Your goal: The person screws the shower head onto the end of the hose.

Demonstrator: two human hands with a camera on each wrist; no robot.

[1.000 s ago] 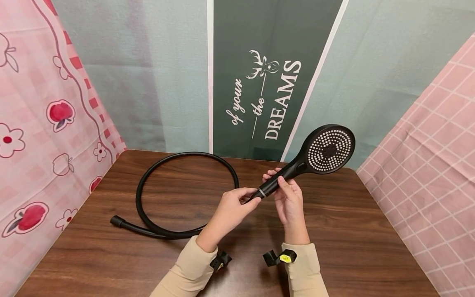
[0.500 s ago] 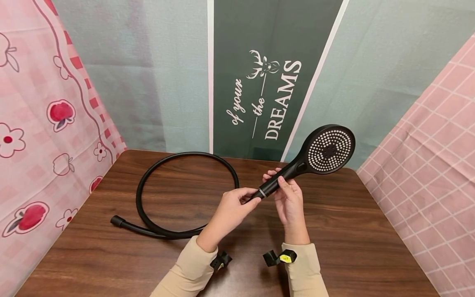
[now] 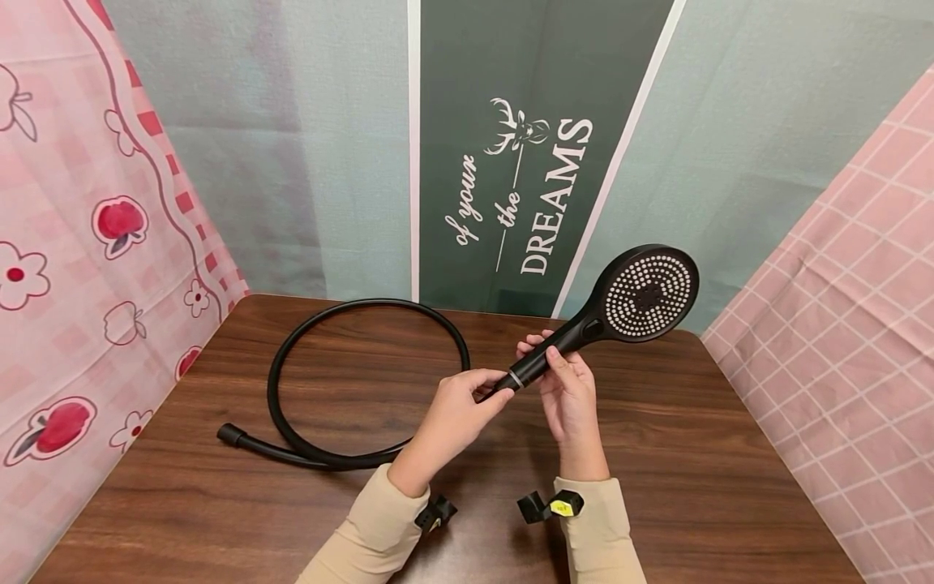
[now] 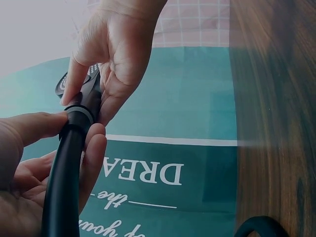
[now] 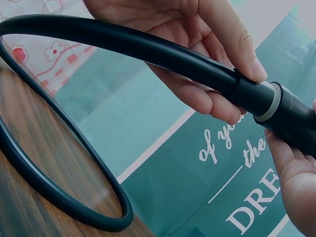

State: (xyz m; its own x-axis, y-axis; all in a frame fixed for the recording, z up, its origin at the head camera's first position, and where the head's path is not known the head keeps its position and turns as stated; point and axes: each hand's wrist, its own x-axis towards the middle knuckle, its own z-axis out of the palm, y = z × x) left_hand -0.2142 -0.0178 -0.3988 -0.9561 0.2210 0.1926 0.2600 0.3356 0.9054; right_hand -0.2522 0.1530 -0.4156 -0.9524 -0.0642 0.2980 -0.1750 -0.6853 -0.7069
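A black shower head (image 3: pixel 645 294) with a round face of white nozzles is tilted up to the right, above the table. My right hand (image 3: pixel 571 397) grips its handle (image 3: pixel 536 365), thumb in front and fingers behind. My left hand (image 3: pixel 460 410) pinches the end fitting of a black shower hose (image 3: pixel 368 302) at the base of that handle. In the right wrist view a pale ring (image 5: pixel 269 103) shows where the fitting (image 5: pixel 252 94) meets the handle. From there the hose loops back to the left across the table, its other end fitting (image 3: pixel 230 435) lying loose.
The brown wooden table (image 3: pixel 679 487) reaches back to a green and grey cloth (image 3: pixel 350 162) with printed lettering. Pink patterned cloths (image 3: pixel 66 268) hang at both sides. Each sleeve cuff carries a small black wrist device (image 3: pixel 435 513).
Almost nothing differs: both hands keep their places on the hose fitting and the handle. The left forearm has shifted very slightly.
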